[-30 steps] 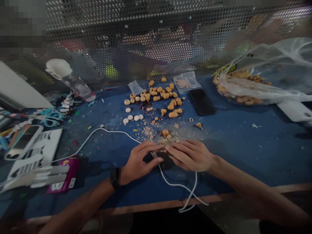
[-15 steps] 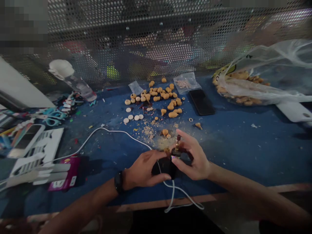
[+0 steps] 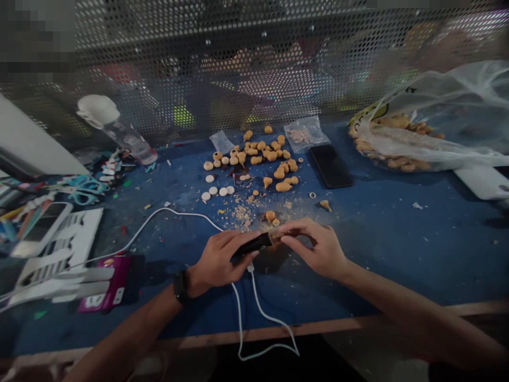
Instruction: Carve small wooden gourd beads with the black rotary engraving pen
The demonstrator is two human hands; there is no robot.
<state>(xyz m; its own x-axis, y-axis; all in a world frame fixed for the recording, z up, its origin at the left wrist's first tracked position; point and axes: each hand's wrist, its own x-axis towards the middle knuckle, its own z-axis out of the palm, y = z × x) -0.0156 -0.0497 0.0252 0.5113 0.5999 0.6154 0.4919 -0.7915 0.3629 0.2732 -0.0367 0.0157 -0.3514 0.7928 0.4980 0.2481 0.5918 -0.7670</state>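
Note:
My left hand [image 3: 222, 257] is closed around a small black rotary tool [image 3: 252, 244], which lies nearly level and points right. A white cable [image 3: 254, 302] runs from it and loops past the table's front edge. My right hand [image 3: 314, 246] pinches at the tool's brass-coloured tip; the fingers partly hide it. Just beyond the tip lies a cut small gourd [image 3: 270, 216] amid pale shavings [image 3: 243, 213]. Farther back are several tan, waisted gourds [image 3: 271, 155], some with their tops cut open. White round discs [image 3: 223, 191] sit to their left.
A black phone [image 3: 331, 166] and a clear bag of gourds [image 3: 401, 138] lie to the right. On the left are a water bottle [image 3: 127, 138], blue-handled scissors [image 3: 83, 190] and a magenta box [image 3: 107, 284]. A perforated metal panel [image 3: 254, 69] closes the back.
The tool has swung from upright to nearly level, its tip now toward the right. My left hand moved left and up with it; my right hand shifted slightly and pinches the tip.

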